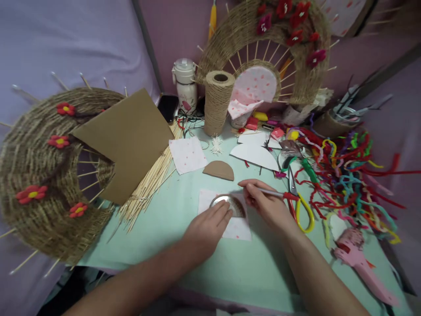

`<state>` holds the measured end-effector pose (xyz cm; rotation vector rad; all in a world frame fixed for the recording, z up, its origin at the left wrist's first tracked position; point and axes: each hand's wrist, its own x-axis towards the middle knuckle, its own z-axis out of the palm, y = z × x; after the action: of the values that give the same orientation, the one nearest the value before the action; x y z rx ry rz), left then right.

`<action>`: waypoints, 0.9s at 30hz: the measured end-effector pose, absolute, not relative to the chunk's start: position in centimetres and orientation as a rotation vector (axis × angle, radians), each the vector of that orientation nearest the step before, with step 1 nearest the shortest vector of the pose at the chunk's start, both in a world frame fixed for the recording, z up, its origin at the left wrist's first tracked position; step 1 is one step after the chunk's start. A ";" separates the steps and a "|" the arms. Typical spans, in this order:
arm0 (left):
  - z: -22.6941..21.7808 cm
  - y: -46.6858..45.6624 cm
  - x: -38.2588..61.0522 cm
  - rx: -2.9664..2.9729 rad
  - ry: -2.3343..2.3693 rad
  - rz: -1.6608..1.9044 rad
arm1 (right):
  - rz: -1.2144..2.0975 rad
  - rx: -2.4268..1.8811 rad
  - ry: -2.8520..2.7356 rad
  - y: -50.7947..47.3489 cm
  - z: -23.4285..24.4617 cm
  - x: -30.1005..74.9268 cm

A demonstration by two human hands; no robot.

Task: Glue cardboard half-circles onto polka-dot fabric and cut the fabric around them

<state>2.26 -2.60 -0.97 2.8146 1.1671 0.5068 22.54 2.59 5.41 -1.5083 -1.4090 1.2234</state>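
Protractor (237,208) lies flat under the left hand (207,228), fingers together and pressing down, probably so it won't slide on the spotted sheet (237,231) beneath. Right hand (263,204), just beside it, is pinched round a pen (271,192), kinda writing-style.

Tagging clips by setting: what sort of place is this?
Probably a small craft table, perhaps at home: a pink glue gun, a spool of twine and a pile of colourful pipe cleaners lie around the hands.
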 end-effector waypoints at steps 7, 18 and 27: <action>0.0 -2.2 2.2 2.826 1.119 0.482 | 1.251 -1.502 -1.429 4.9 3.1 20.9; 0.4 -2.2 2.1 2.779 1.092 0.437 | 1.206 -1.501 -1.586 5.0 2.2 21.0; 0.2 -2.2 2.2 2.743 1.108 0.443 | 1.164 -1.486 -1.605 4.8 2.2 20.8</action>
<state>2.17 -2.18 0.22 2.7434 1.1079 0.4429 20.85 4.82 2.18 -1.4858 -1.6053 1.1636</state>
